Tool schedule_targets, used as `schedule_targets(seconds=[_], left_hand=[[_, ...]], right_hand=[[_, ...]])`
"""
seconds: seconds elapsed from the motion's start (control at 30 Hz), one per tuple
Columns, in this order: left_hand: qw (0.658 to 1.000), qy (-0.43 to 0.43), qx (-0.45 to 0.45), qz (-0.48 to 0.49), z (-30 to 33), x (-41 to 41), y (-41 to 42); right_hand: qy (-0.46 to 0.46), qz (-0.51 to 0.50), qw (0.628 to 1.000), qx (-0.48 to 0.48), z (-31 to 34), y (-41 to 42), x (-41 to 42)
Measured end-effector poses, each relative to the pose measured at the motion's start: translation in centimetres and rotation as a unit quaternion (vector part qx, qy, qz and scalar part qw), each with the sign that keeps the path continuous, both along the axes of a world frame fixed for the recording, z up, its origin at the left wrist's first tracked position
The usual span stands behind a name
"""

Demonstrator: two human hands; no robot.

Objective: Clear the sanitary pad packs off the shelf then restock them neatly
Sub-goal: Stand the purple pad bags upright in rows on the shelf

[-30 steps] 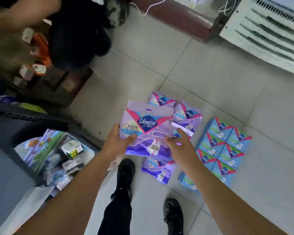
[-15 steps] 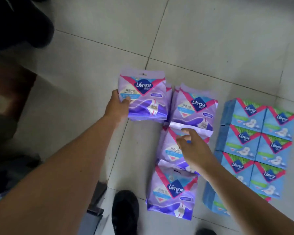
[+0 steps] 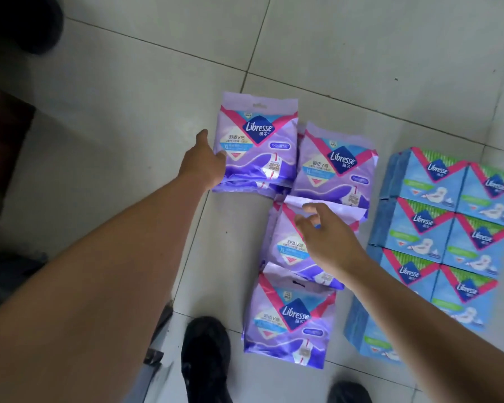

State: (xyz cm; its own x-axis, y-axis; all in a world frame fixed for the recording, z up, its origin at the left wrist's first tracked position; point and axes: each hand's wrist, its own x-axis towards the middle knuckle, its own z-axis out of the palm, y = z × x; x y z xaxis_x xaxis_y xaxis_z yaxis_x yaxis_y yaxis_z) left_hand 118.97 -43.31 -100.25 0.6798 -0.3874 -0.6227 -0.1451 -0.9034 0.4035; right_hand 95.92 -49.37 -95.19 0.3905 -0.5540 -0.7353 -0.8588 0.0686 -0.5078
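Several purple Libresse pad packs lie on the tiled floor. The far-left purple pack (image 3: 256, 141) rests on top of another purple pack. My left hand (image 3: 201, 162) is at its left edge, thumb touching the pack and a finger sticking straight out past it. To its right lies a second purple pack (image 3: 335, 167), with a third purple pack (image 3: 285, 245) and a nearest purple pack (image 3: 291, 318) below it. My right hand (image 3: 329, 239) hovers over the third pack with fingers loosely bent, holding nothing. Blue Libresse packs (image 3: 448, 228) sit in neat rows to the right.
My black shoes (image 3: 207, 353) stand on the floor just left of and below the nearest purple pack. A dark shelf edge (image 3: 154, 356) shows at the lower left, and dark furniture (image 3: 3, 135) fills the far left. Bare tiles (image 3: 361, 48) stretch beyond the packs.
My left hand has set its purple pack down on the far-left stack and loosened its hold. My right hand has stayed over the third purple pack. The camera has tilted further down.
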Motion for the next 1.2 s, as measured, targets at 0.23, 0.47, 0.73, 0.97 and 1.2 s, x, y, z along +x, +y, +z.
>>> schedule_targets(seconds=[0.23, 0.47, 0.73, 0.97, 1.2], left_hand=[[0.976, -0.160, 0.020, -0.148, 6.3, -6.1, 3.0], [0.981, -0.162, -0.021, -0.105, 15.8, -13.4, 5.3], [0.983, -0.155, 0.031, -0.089, 29.7, -17.6, 10.2], [0.975, -0.209, 0.056, 0.055, 42.7, -21.9, 18.1], [0.946, -0.273, 0.060, 0.162, 51.4, -27.7, 29.4]], right_hand=[[-0.014, 0.156, 0.981, -0.115, 5.6, 0.6, 0.2], [-0.001, 0.310, 0.926, -0.214, 14.0, 0.2, -0.9], [-0.029, 0.456, 0.848, -0.267, 26.0, 1.1, -2.6], [-0.129, 0.561, 0.759, -0.304, 36.3, 7.2, -3.2], [-0.253, 0.604, 0.690, -0.309, 44.8, 18.6, -3.3]])
